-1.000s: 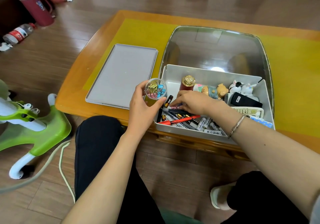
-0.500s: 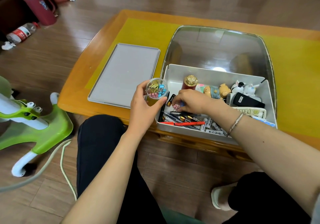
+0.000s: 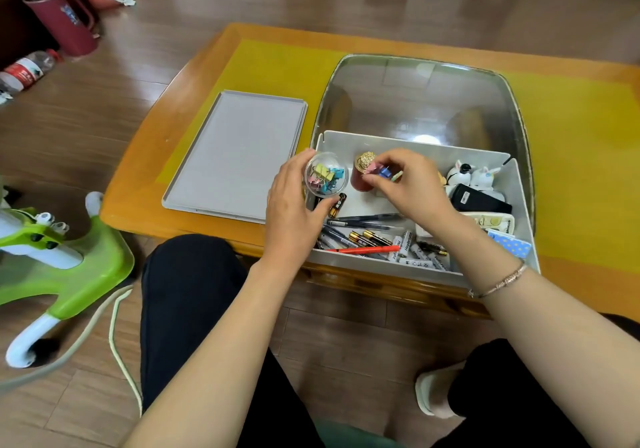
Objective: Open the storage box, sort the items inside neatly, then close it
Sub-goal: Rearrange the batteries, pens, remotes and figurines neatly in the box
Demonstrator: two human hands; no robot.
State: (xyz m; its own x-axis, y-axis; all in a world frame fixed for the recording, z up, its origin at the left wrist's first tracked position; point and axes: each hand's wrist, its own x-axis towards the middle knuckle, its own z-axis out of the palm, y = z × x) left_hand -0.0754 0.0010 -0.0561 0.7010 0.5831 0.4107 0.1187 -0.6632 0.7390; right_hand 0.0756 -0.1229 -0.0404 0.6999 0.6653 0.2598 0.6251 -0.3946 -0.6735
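Seated person sorted an open storage box [image 3: 412,143] at frame center-right, on a yellow-topped table [image 3: 571,157]. Left hand [image 3: 294,205] gripped a clear jar [image 3: 325,175] of colored binder clips at the box's left edge; right hand [image 3: 408,184] pinched blue & pink clips [image 3: 380,170] just beside it. Gray lid [image 3: 239,153] lay flat to the box's left. Pens & batteries [image 3: 381,240] filled the box's near side.

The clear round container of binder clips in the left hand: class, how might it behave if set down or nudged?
The clear round container looks curved, so it may roll if laid sideways. It appears open-topped, so tipping could spill the clips. The left hand holds it easily, so it seems light.
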